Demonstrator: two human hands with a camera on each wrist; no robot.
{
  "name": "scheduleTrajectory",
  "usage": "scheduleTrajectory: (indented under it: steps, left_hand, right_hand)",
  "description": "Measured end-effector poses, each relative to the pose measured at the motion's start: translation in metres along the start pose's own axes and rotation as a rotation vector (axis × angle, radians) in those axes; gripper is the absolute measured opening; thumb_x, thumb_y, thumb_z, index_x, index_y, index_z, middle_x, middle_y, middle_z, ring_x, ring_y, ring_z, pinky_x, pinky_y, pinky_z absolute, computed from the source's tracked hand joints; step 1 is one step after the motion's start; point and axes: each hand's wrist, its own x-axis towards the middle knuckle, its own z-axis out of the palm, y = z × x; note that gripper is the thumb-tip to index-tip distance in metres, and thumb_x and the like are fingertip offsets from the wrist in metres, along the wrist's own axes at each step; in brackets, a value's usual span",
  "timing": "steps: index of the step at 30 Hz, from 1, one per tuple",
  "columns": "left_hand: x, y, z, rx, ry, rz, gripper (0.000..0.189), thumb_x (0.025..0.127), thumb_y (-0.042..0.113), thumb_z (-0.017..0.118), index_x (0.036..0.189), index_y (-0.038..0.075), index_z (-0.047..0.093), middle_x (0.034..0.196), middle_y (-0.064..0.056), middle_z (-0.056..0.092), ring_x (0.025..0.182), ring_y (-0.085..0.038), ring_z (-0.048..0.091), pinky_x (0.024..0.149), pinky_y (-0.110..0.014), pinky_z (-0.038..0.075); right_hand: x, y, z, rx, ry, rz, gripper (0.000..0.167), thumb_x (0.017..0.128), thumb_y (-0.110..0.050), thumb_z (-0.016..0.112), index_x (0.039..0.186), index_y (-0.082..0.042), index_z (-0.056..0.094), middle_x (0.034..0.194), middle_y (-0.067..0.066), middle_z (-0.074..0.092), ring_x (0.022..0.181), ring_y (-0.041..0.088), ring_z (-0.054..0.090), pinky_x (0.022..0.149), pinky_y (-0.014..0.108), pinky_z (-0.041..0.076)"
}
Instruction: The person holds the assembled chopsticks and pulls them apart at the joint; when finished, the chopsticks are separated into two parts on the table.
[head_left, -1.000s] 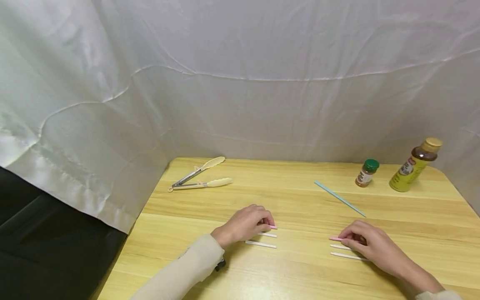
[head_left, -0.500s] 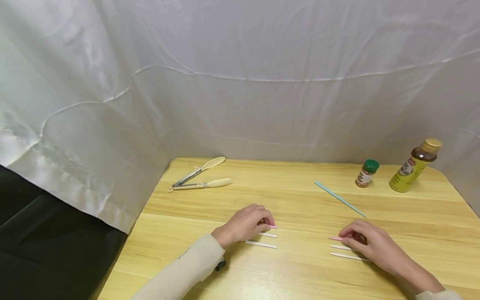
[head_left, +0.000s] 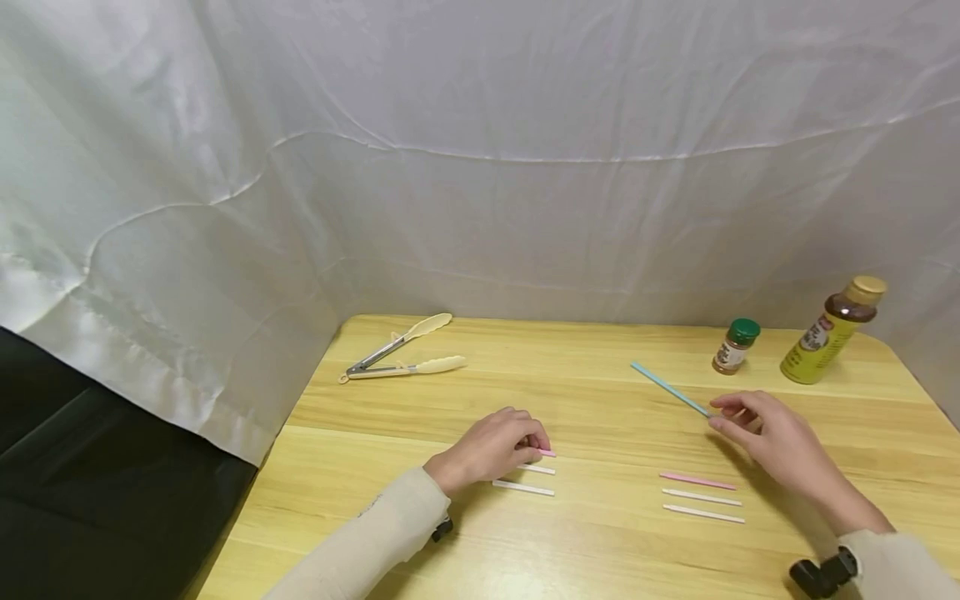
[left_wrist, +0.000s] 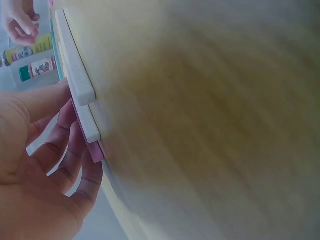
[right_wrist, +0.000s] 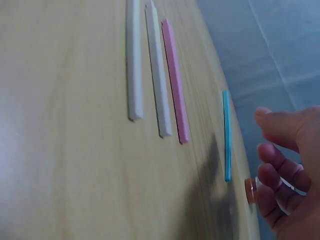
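Observation:
My left hand (head_left: 495,447) rests on the table, its fingers and thumb curled about a pink stick (left_wrist: 95,152). Much of that stick is covered by the hand. Two white sticks (head_left: 523,487) lie just nearer to me, parallel to it. My right hand (head_left: 776,442) hovers at the near end of a thin blue stick (head_left: 667,387), fingers loosely bent. In the right wrist view, a gap shows between its fingertips and the blue stick. On the right, another pink stick (head_left: 697,481) and two white sticks (head_left: 703,513) with narrowed tips lie side by side on the wood.
Tongs (head_left: 375,362) with cream tips lie spread at the back left. A green-capped spice jar (head_left: 729,354) and a yellow-labelled bottle (head_left: 816,346) stand at the back right. Grey cloth (head_left: 525,233) hangs behind the wooden table (head_left: 585,550).
My right hand has let go of the right-hand pink stick and moved back and to the right, up to the blue stick. My left hand stays in place.

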Motion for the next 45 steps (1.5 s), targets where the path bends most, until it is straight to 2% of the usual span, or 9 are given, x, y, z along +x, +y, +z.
scheduleTrajectory:
  steps: [5, 11, 15, 20, 27, 32, 37, 41, 45]
  left_hand:
    - [0.0, 0.0, 0.001, -0.005, 0.001, -0.004, 0.006, 0.107, 0.027, 0.073, 0.11, 0.029, 0.078, 0.103, 0.019, 0.068, 0.101, -0.002, 0.058, 0.092, -0.022, 0.051]
    - [-0.001, 0.0, 0.0, -0.005, 0.001, -0.009, 0.006, 0.106, 0.027, 0.074, 0.11, 0.029, 0.078, 0.104, 0.019, 0.068, 0.101, -0.002, 0.058, 0.092, -0.022, 0.051]
    - [0.0, 0.001, 0.0, -0.002, 0.002, -0.005, 0.005, 0.106, 0.027, 0.074, 0.109, 0.029, 0.078, 0.104, 0.018, 0.068, 0.101, -0.001, 0.058, 0.092, -0.021, 0.051]
    - [-0.001, 0.001, -0.001, -0.006, 0.005, -0.008, 0.005, 0.107, 0.028, 0.073, 0.109, 0.029, 0.078, 0.104, 0.019, 0.067, 0.1, -0.001, 0.057, 0.091, -0.022, 0.051]
    - [0.0, 0.001, 0.0, -0.013, 0.003, -0.012, 0.005, 0.107, 0.027, 0.074, 0.109, 0.027, 0.078, 0.103, 0.019, 0.067, 0.1, -0.001, 0.058, 0.091, -0.022, 0.051]
    - [0.0, 0.001, 0.0, -0.012, 0.005, -0.008, 0.005, 0.106, 0.027, 0.074, 0.109, 0.028, 0.078, 0.103, 0.019, 0.068, 0.101, -0.001, 0.058, 0.092, -0.022, 0.051]
    - [0.0, 0.001, -0.001, -0.007, 0.004, 0.002, 0.005, 0.106, 0.029, 0.075, 0.11, 0.028, 0.078, 0.104, 0.018, 0.069, 0.101, -0.001, 0.058, 0.092, -0.021, 0.051]
    - [0.0, 0.002, -0.004, -0.039, 0.026, 0.007, 0.015, 0.106, 0.032, 0.075, 0.119, 0.023, 0.076, 0.109, 0.013, 0.072, 0.103, -0.003, 0.062, 0.093, -0.022, 0.053]
    - [0.0, 0.005, -0.008, -0.048, 0.079, 0.015, 0.031, 0.107, 0.04, 0.072, 0.131, 0.021, 0.072, 0.118, 0.009, 0.074, 0.11, -0.007, 0.065, 0.1, -0.028, 0.053]
  right_hand:
    - [0.008, 0.01, 0.001, -0.016, -0.005, 0.023, 0.036, 0.102, -0.028, 0.08, 0.128, -0.004, 0.074, 0.109, 0.009, 0.076, 0.087, -0.011, 0.053, 0.073, 0.022, 0.049]
    - [0.014, 0.014, 0.007, -0.025, -0.063, 0.038, 0.034, 0.102, -0.03, 0.08, 0.122, -0.003, 0.076, 0.102, 0.004, 0.073, 0.085, 0.001, 0.054, 0.072, 0.023, 0.047]
    - [0.016, 0.013, 0.012, -0.051, -0.084, 0.055, 0.019, 0.102, -0.023, 0.079, 0.111, -0.006, 0.077, 0.095, 0.0, 0.068, 0.083, 0.008, 0.053, 0.072, 0.027, 0.044]
    - [0.017, 0.009, 0.014, -0.064, -0.093, 0.071, 0.007, 0.104, -0.009, 0.073, 0.107, -0.003, 0.073, 0.094, 0.005, 0.067, 0.085, 0.019, 0.055, 0.074, 0.031, 0.044]
    - [0.018, 0.009, 0.016, -0.074, -0.091, 0.06, 0.009, 0.108, -0.003, 0.063, 0.108, 0.004, 0.068, 0.096, 0.012, 0.066, 0.086, 0.023, 0.055, 0.073, 0.034, 0.045]
    - [0.016, 0.007, 0.017, -0.067, -0.066, 0.04, 0.01, 0.11, -0.002, 0.06, 0.109, 0.006, 0.066, 0.097, 0.015, 0.063, 0.087, 0.023, 0.054, 0.072, 0.033, 0.043]
    - [0.014, -0.003, 0.017, -0.062, -0.018, -0.046, 0.005, 0.109, -0.002, 0.063, 0.107, 0.001, 0.066, 0.096, 0.009, 0.063, 0.084, 0.014, 0.051, 0.069, 0.028, 0.043]
    - [0.011, -0.017, 0.016, -0.051, -0.001, -0.14, 0.003, 0.107, 0.0, 0.065, 0.105, -0.002, 0.066, 0.095, 0.004, 0.063, 0.081, 0.007, 0.049, 0.067, 0.026, 0.044]
    - [0.007, -0.031, 0.019, -0.055, 0.065, -0.301, 0.017, 0.097, 0.009, 0.074, 0.101, -0.005, 0.066, 0.092, -0.001, 0.062, 0.08, 0.001, 0.046, 0.064, 0.025, 0.043]
